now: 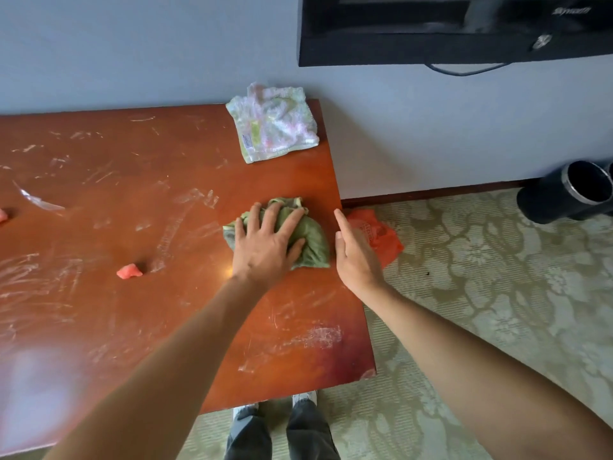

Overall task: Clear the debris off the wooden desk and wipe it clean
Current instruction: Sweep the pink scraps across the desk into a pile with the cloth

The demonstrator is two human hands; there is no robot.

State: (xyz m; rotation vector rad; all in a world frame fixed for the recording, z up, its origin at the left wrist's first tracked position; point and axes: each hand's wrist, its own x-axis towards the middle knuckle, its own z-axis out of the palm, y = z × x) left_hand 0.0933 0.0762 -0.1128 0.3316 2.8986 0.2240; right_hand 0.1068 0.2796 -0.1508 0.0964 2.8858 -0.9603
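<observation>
The wooden desk (132, 194) is reddish brown and streaked with white smears. My left hand (265, 247) presses flat, fingers spread, on a crumpled green cloth (311, 240) near the desk's right edge. My right hand (355, 250) hovers just past that edge with fingers relaxed, holding nothing. A red scrap (129, 271) lies left of the cloth. A clear plastic scrap (38, 200) and another red bit (2, 214) lie at the far left. A folded white and pink towel (273, 124) sits at the desk's back right corner.
An orange bag (381, 237) lies on the patterned carpet (497, 310) just right of the desk, under my right hand. A black cylinder bin (564, 194) lies on its side at the wall. A dark screen (447, 28) hangs above. My feet (275, 426) stand by the front edge.
</observation>
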